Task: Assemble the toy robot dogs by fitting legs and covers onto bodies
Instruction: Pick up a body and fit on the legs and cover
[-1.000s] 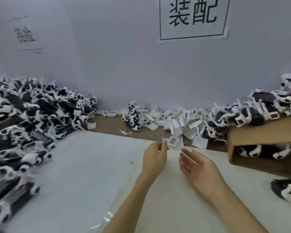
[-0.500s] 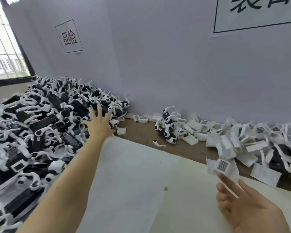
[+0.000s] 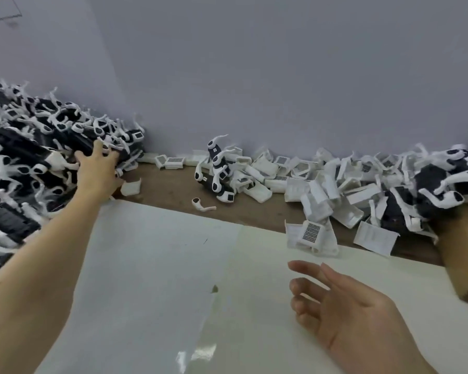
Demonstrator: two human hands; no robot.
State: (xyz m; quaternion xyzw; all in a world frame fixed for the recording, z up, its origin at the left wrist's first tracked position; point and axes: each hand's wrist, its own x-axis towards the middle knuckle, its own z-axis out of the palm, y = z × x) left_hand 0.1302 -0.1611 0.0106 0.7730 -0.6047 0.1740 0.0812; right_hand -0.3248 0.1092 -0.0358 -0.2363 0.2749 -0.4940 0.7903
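My right hand point(image 3: 354, 314) lower right, fingers relaxed and spread, holds nothing. White cover point(image 3: 311, 236) just above it at sheet edge. My left hand point(image 3: 97, 171) reaches left of centre, fingers splayed onto black-and-white dog pile point(image 3: 25, 163); grip unclear. Loose covers heap point(image 3: 322, 184) along wall, right.

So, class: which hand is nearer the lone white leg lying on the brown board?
Left. The left hand is beside the leg; the right hand is farther away.
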